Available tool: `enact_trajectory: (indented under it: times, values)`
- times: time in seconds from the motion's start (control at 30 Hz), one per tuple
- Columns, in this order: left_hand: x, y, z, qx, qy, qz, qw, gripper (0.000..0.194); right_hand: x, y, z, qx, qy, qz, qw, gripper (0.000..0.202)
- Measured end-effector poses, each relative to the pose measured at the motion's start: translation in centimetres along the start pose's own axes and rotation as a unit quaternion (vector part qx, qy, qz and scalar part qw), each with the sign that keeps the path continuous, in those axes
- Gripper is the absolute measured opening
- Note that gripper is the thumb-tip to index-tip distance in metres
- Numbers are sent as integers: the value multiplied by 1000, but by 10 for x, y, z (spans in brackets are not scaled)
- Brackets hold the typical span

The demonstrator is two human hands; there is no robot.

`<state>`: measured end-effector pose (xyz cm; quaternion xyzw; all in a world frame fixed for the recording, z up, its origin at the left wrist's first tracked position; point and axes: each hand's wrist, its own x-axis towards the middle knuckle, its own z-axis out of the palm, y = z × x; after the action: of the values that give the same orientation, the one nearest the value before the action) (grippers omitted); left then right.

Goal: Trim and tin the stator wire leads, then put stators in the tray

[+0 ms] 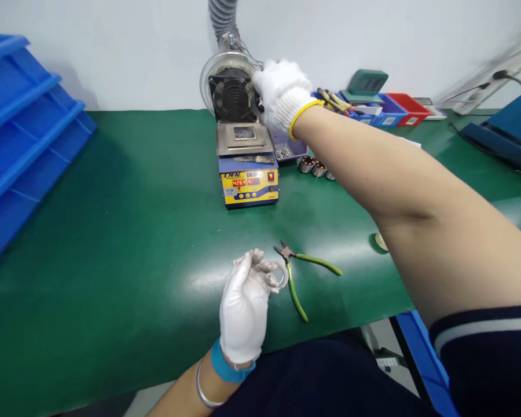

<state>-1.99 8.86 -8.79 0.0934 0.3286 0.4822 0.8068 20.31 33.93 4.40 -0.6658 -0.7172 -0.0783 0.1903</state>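
Note:
My left hand (pixel 245 307), in a white glove, is closed around a pale translucent ring (pixel 283 275) near the front of the table. Beside it lie pliers (pixel 290 253) with green handles, their jaws pointing away from me. My right hand (pixel 282 95), in a knitted white glove with a yellow cuff, is raised beside the black fan (pixel 233 99) at the back. Its fingers are curled, and a dark part shows at their edge, mostly hidden. Below stands a solder pot (pixel 249 182) with a lit red display and a square opening of silvery metal. A flat blade-like tool (pixel 254 159) rests on its front.
Several wound motor stators (pixel 312 166) stand right of the pot, near a purple tray (pixel 290 147) of small metal bits. Blue bins (pixel 384 116) and a red bin (pixel 406 109) line the wall. Stacked blue crates (pixel 30 127) stand left. A grey hose (pixel 224 20) hangs above the fan.

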Motion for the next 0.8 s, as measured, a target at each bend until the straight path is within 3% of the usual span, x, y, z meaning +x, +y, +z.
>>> enact_trajectory:
  times: [0.13, 0.37, 0.5, 0.6, 0.67, 0.73, 0.8]
  values:
    - [1, 1, 2, -19, 33, -14, 999, 13, -8, -3, -5, -14, 35, 89, 995, 53]
    - [3, 7, 8, -58, 64, -41, 995, 20, -14, -19, 17, -9, 14, 109, 994, 42]
    - [5, 8, 8, -45, 74, -33, 996, 22, -30, -16, -4, 16, 33, 116, 993, 38]
    - [6, 10, 9, -27, 72, -27, 997, 27, -66, -7, -29, 66, 55, 138, 987, 41]
    - [5, 11, 10, -14, 74, -26, 997, 29, -104, 2, -40, 136, 65, 161, 975, 42]
    - [4, 12, 10, -4, 76, -26, 997, 29, -154, 14, -47, 249, 75, 188, 947, 39]
    - [4, 12, 7, 16, 71, -23, 997, 26, -212, 28, -50, 364, 110, 227, 897, 39]
